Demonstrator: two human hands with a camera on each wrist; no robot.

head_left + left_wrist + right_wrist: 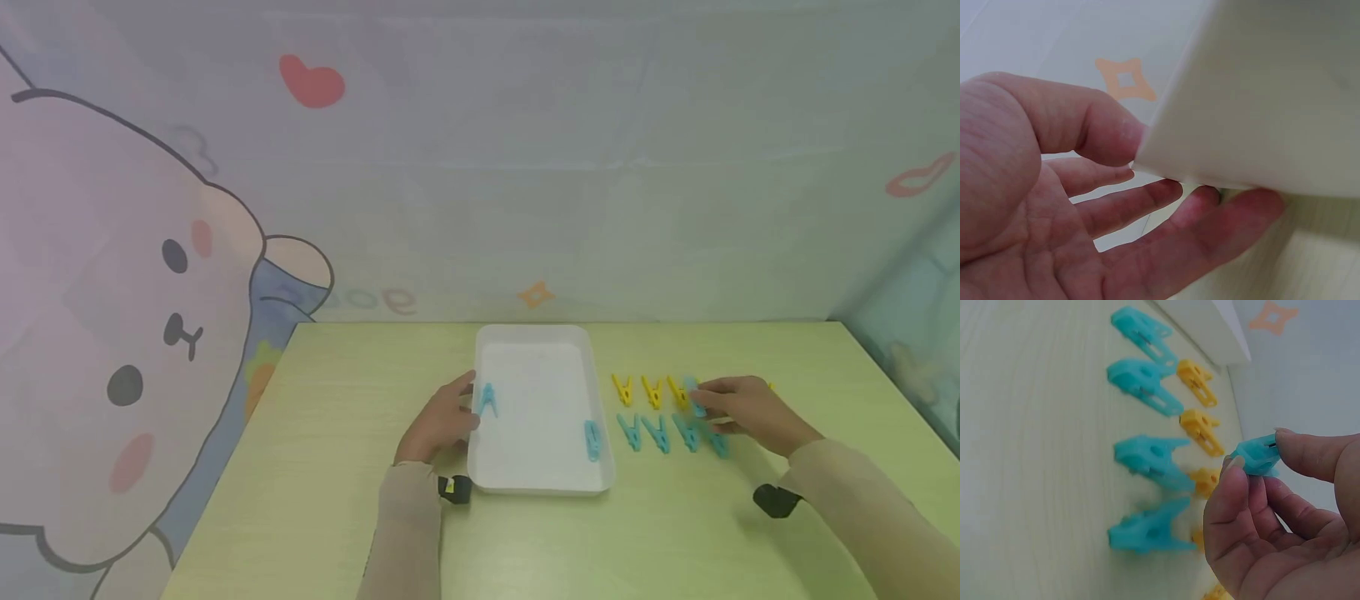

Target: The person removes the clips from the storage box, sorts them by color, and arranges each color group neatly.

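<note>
My left hand (442,419) grips the left side of a white tray (534,485). In the left wrist view the thumb lies against the tray's wall and the fingers reach along its lower edge. Inside the tray are two blue clothespins, one at the left (488,400) and another at the right (592,440). Between thumb and fingers my right hand (753,411) pinches a blue clothespin (1255,454), held above the rows to the tray's right. Beneath it a row of blue clothespins (1147,461) lies on the table, with yellow clothespins (1200,431) behind.
The rows of clothespins lie right beside the tray on a light wooden table (322,500). A printed cloth (465,208) with a cartoon animal hangs along the table's back edge. Each wrist wears a small black device (777,500).
</note>
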